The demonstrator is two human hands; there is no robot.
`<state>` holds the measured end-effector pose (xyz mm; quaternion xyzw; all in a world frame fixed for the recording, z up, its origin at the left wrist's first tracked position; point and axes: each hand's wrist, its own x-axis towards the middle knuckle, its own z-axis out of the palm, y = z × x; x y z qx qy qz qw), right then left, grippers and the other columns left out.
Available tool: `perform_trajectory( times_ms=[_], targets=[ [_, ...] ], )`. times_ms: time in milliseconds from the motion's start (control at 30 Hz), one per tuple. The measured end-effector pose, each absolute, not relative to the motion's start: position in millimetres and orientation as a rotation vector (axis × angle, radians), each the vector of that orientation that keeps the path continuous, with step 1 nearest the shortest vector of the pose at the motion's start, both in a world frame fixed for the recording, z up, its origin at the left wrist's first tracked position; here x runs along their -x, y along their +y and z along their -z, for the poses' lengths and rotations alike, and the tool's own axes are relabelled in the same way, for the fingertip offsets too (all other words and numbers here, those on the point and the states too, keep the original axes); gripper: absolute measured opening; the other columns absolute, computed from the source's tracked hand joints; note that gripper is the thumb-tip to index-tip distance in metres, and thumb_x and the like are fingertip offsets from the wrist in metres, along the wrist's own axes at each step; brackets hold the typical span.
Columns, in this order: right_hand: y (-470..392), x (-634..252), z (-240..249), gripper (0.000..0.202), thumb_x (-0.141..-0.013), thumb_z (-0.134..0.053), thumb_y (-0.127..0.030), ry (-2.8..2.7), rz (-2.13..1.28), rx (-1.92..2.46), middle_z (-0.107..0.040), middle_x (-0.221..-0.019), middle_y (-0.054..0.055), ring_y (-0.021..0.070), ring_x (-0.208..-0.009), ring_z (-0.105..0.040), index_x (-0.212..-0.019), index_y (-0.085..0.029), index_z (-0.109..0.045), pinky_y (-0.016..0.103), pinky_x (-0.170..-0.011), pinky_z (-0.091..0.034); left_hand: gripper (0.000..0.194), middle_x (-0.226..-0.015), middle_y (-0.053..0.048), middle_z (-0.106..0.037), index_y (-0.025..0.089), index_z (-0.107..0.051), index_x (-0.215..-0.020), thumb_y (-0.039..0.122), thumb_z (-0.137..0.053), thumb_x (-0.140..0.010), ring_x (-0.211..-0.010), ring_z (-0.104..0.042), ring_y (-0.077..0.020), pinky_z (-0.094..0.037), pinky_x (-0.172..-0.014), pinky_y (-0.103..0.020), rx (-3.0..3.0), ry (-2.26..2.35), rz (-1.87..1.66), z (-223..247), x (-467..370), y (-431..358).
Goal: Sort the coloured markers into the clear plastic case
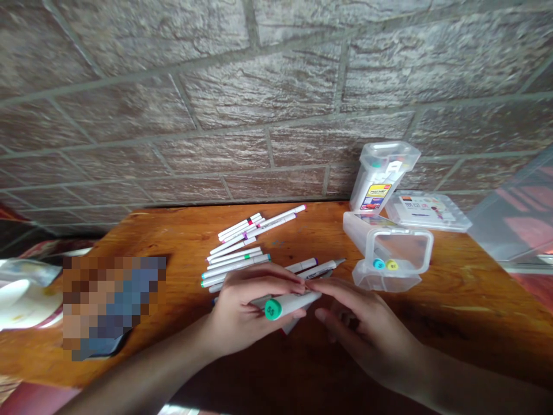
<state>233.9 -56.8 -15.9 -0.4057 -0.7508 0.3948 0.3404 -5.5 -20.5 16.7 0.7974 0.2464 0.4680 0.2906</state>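
A white marker with a green end numbered 55 is gripped by my left hand, its green end pointing toward me. My right hand is close by on the right. Its index finger reaches the far part of the marker, near my left fingertips, while the thumb stays apart below. Under and beyond my left hand, several loose white markers with coloured ends lie on the wooden table. Just past my fingers is a marker with a pointed grey tip. Some markers beneath my hands are partly hidden.
An open clear plastic case lies on its side at the right, with a blue and a yellow marker end inside. Behind it stands a clear marker box beside a flat plastic case. A partly blurred dark object lies left. A brick wall borders the back.
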Motion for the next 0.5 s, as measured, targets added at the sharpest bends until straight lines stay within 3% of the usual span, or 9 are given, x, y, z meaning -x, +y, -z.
perform_trajectory(
  times_ms=[100, 233, 333, 500],
  targets=[
    [-57.0, -235.1, 20.2, 0.036, -0.105, -0.062, -0.021, -1.949, -0.883, 1.048, -0.075, -0.136, 0.011, 0.0255, -0.115, -0.076, -0.141, -0.025, -0.065, 0.035, -0.095, -0.063, 0.028, -0.099, -0.013, -0.087, 0.021, -0.085, -0.108, 0.015, -0.091, -0.082, -0.085, -0.084, -0.0254, -0.069, -0.076, -0.029, -2.206, 0.642, -1.266, -17.7, 6.2, -23.1],
    [-56.4, -236.8, 25.9, 0.044, -0.103, -0.062, -0.017, -1.970, -0.739, 1.030, -0.072, -0.139, 0.008, 0.0255, -0.122, -0.073, -0.145, -0.030, -0.061, 0.038, -0.105, -0.060, 0.024, -0.096, -0.013, -0.086, 0.016, -0.082, -0.107, 0.012, -0.088, -0.084, -0.082, -0.084, -0.0211, -0.068, -0.075, -0.024, -2.361, 0.571, -1.352, -18.1, 6.9, -22.4],
    [-56.3, -237.3, 26.1, 0.046, -0.103, -0.061, -0.015, -1.977, -0.726, 1.036, -0.074, -0.133, 0.007, 0.0233, -0.109, -0.076, -0.145, -0.032, -0.060, 0.035, -0.095, -0.064, 0.024, -0.094, -0.012, -0.085, 0.013, -0.080, -0.106, 0.007, -0.087, -0.083, -0.081, -0.083, -0.0187, -0.067, -0.074, -0.021, -2.402, 0.542, -1.456, -16.1, 7.7, -20.0],
    [-57.0, -236.3, 24.4, 0.045, -0.104, -0.061, -0.014, -1.973, -0.802, 1.002, -0.078, -0.122, 0.004, 0.0153, -0.074, -0.075, -0.145, -0.034, -0.060, 0.025, -0.066, -0.063, 0.022, -0.094, -0.010, -0.084, 0.012, -0.080, -0.105, 0.013, -0.089, -0.085, -0.077, -0.081, -0.0164, -0.065, -0.071, -0.020, -2.458, 0.543, -1.539, -12.5, 9.3, -19.6]
  ],
)
